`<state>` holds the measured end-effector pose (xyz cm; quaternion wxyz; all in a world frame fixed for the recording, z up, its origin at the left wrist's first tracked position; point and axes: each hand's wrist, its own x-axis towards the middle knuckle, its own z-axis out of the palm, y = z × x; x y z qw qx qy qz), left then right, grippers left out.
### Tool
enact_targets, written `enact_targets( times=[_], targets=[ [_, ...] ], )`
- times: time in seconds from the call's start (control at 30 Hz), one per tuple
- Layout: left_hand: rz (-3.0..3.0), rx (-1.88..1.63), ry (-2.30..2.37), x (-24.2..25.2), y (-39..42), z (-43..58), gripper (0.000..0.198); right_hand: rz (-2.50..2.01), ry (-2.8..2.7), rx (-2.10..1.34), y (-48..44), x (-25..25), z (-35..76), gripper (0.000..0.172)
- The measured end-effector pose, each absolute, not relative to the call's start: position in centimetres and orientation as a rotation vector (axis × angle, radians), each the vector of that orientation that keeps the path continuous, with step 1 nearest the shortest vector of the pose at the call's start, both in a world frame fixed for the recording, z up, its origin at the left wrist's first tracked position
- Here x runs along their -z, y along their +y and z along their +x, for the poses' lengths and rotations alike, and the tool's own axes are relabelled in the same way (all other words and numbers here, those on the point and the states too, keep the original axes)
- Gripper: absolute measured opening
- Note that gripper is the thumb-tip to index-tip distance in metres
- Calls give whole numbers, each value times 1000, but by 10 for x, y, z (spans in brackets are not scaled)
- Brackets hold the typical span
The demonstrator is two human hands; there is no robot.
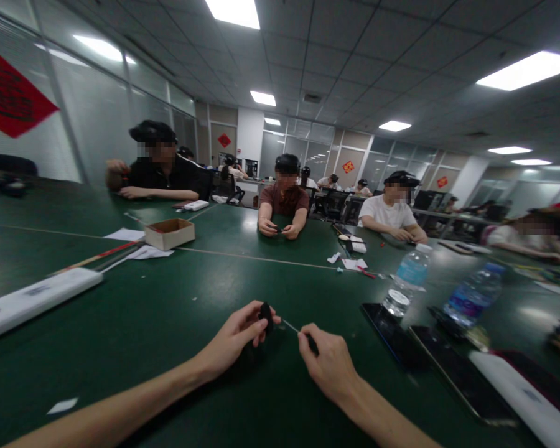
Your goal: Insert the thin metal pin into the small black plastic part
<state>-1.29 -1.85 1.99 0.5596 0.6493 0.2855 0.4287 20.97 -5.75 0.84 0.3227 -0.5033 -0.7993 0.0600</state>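
Observation:
Between the thumb and fingers of my left hand (242, 333) is a small black object (266, 316), too dark and small to name more exactly. My right hand (329, 361) pinches a thin, light-coloured rod (290, 326), which slants up and left towards the black object. Whether the rod's tip touches it, I cannot tell. Both hands are held over the green table (205, 280), close in front of me. The rod's other end is hidden inside my right hand.
An open cardboard box (170, 235) stands at the left beyond a long white device (40, 302). Two bottles, one clear (406, 280) and one blue-capped (473, 295), stand at the right near a dark phone (462, 373) and a white power bank (527, 398). Several people sit around the table.

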Motion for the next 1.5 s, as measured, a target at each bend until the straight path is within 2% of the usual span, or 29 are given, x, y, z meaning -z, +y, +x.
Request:
enact_targets(
  times=[0.33,1.0,1.5],
  targets=[
    [1526,-910,658,-18,-17,-12,31,-1298,-1997,-93,-54,-7,212,22],
    [1298,-972,610,-12,-13,-13,29,-1239,-2231,-116,-57,-3,210,21],
    [1562,-984,658,-14,-15,-13,34,-1263,-2249,-88,-56,-2,211,26]
  ],
)
